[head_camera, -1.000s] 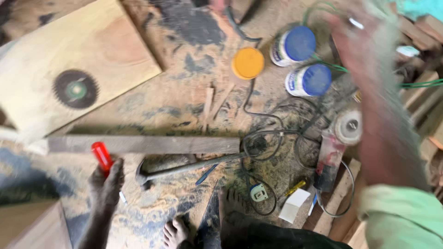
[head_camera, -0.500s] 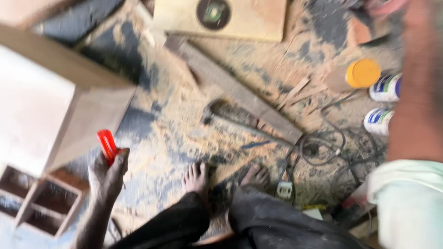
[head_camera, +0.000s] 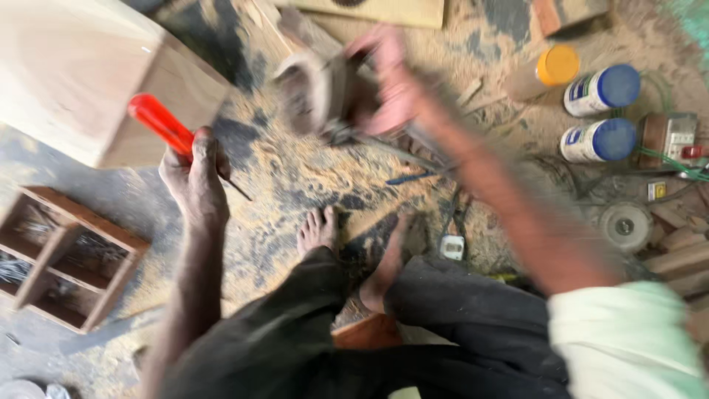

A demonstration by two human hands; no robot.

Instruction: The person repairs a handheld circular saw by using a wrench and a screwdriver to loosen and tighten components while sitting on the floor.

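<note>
screwdriver (head_camera: 166,127) — red handle in left hand (head_camera: 193,177) grip | right hand (head_camera: 384,81) blurred

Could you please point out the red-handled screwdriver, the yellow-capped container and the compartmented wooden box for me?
red-handled screwdriver (head_camera: 155,122), head view, on the red handle above the left hand.
yellow-capped container (head_camera: 557,65), head view, on its yellow cap.
compartmented wooden box (head_camera: 88,220), head view, on its upper rim.

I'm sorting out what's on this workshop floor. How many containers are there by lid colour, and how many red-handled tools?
Blue-lidded containers: 2
Orange-lidded container: 1
Red-handled screwdriver, in the left hand: 1
Total: 4
</note>
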